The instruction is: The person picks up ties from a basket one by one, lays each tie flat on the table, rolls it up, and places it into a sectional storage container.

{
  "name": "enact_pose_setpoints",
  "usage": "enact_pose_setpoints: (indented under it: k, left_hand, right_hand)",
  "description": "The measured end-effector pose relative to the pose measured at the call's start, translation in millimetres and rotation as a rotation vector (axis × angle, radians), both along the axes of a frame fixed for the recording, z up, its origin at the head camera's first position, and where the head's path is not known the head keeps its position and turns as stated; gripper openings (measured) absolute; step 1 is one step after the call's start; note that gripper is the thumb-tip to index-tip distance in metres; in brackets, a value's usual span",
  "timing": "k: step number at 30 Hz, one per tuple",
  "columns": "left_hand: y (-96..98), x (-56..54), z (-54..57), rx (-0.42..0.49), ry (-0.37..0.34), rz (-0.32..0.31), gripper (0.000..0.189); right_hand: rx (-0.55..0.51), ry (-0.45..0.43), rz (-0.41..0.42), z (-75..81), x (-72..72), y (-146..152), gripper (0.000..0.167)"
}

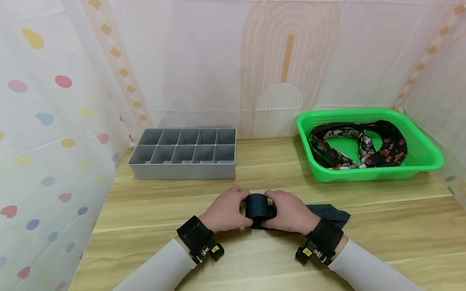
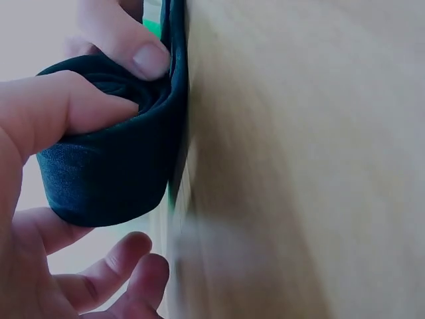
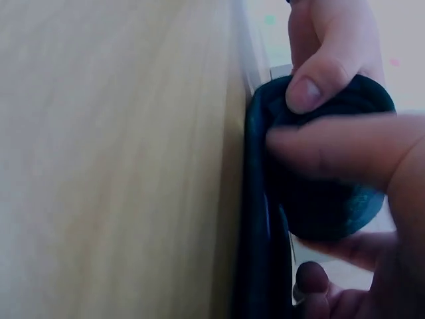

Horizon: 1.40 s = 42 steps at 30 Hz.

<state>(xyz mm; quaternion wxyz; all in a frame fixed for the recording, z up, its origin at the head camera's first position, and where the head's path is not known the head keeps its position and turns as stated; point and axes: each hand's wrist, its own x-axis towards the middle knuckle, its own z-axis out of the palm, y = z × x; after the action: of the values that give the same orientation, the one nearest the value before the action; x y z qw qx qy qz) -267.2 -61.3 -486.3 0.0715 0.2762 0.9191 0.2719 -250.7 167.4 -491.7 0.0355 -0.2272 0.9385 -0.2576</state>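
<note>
A dark teal necktie (image 1: 257,206) is partly wound into a thick roll over the wooden table. Its flat tail (image 1: 329,213) runs off to the right, under and past my right hand, to a pointed end. My left hand (image 1: 225,211) grips the roll from the left; in the left wrist view its thumb presses on the coiled edge of the necktie (image 2: 109,176), with fingers beneath. From the other side my right hand (image 1: 291,211) pinches the roll where the tail leaves it. Layers of the necktie (image 3: 315,206) also show in the right wrist view, between both thumbs.
A grey organizer box (image 1: 184,172) with two rows of compartments stands at the back left of the table (image 1: 229,277). Floral dark fabric strips (image 1: 388,142) lie looped in a green plastic basket (image 1: 381,173) at the back right. Patterned curtains (image 1: 190,51) hang behind.
</note>
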Motion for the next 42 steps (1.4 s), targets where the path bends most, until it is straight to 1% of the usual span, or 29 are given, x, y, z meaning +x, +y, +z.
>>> enact_pose_setpoints:
  k: [3,6,10,13,16,19,21,24,26,28,30,33,35,38,40,42]
  left_hand:
    - [0.1,1.8,0.1,-0.003,0.002,0.009,0.068]
    - [0.6,3.7,1.3,-0.009,0.004,0.013,0.065]
    - [1.8,4.8,3.1,-0.019,0.025,0.031,0.061]
    - [2.7,4.5,3.6,-0.026,0.058,0.072,0.060]
    - [3.2,4.6,4.6,-0.032,0.084,0.121,0.059]
    - [3.7,5.6,6.3,-0.033,0.112,0.144,0.056]
    - [4.5,6.3,6.7,-0.023,0.131,0.132,0.054]
    - [6.2,7.9,6.7,0.008,0.144,0.081,0.052]
    - [7.3,9.2,6.3,0.029,0.135,0.042,0.050]
    - [7.9,10.4,6.6,0.049,0.115,0.016,0.049]
    - [7.9,11.3,7.0,0.064,0.096,0.004,0.049]
    - [6.9,11.6,8.6,0.074,0.073,0.005,0.051]
    - [5.7,11.1,9.2,0.055,0.056,0.012,0.055]
    - [3.6,9.3,8.5,-0.001,0.025,0.021,0.062]
    - [2.4,7.4,6.5,-0.038,0.010,0.023,0.066]
    - [1.3,6.1,5.0,-0.054,-0.002,0.018,0.068]
  right_hand:
    - [-0.056,0.007,0.014,1.6,1.4,0.0,0.060]
    - [-0.103,0.036,0.017,3.8,3.5,-1.1,0.055]
    - [-0.121,0.087,-0.004,6.3,4.4,-0.8,0.048]
    - [-0.116,0.099,-0.027,6.8,2.8,0.2,0.047]
    - [-0.117,0.059,-0.026,7.2,1.2,0.9,0.044]
    - [-0.111,0.001,-0.013,7.6,1.0,0.8,0.039]
    - [-0.099,-0.027,-0.008,7.1,1.4,0.2,0.038]
    - [-0.065,-0.017,0.000,3.9,2.0,-1.2,0.038]
    - [-0.037,0.009,0.009,1.3,2.6,-2.4,0.038]
    - [-0.018,0.039,0.015,-0.9,3.3,-3.5,0.037]
    - [-0.007,0.060,0.016,-2.0,4.1,-4.2,0.038]
    - [-0.009,0.067,0.009,-1.7,5.2,-4.6,0.039]
    - [-0.010,0.062,0.010,-1.4,5.5,-4.5,0.040]
    - [-0.007,0.048,0.009,-1.5,5.4,-3.9,0.040]
    - [-0.006,0.039,0.006,-1.9,4.9,-3.3,0.041]
    - [-0.003,0.029,0.001,-2.3,4.2,-2.9,0.042]
